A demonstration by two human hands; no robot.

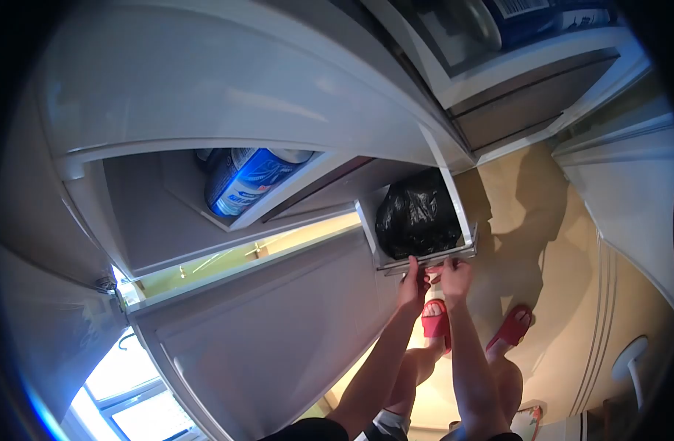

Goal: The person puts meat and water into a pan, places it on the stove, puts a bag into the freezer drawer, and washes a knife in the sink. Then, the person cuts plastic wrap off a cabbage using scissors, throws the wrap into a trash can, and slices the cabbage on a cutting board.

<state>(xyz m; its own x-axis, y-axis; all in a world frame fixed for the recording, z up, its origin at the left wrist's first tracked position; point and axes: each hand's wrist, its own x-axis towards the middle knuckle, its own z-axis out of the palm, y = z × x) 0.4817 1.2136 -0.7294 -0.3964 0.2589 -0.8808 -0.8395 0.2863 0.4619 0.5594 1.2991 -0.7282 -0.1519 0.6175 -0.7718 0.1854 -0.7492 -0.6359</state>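
Note:
A white drawer (368,220) is pulled out from the cabinet, and a crumpled black plastic bag (419,214) fills it. Along the drawer's front edge runs a thin metal rail (432,259). My left hand (412,285) is at this front edge, its thumb up against the rail and its fingers curled. Just to the right, my right hand (453,278) is also curled at the edge, close beside the left. What the fingers of either hand grip under the edge is hidden.
A blue can (252,180) stands in the open cabinet shelf at left. Below it an open door panel (278,331) stretches toward the drawer. More bottles (528,18) sit on a shelf at top right. Red sandals (510,327) are on the floor, with a white door (623,198) at right.

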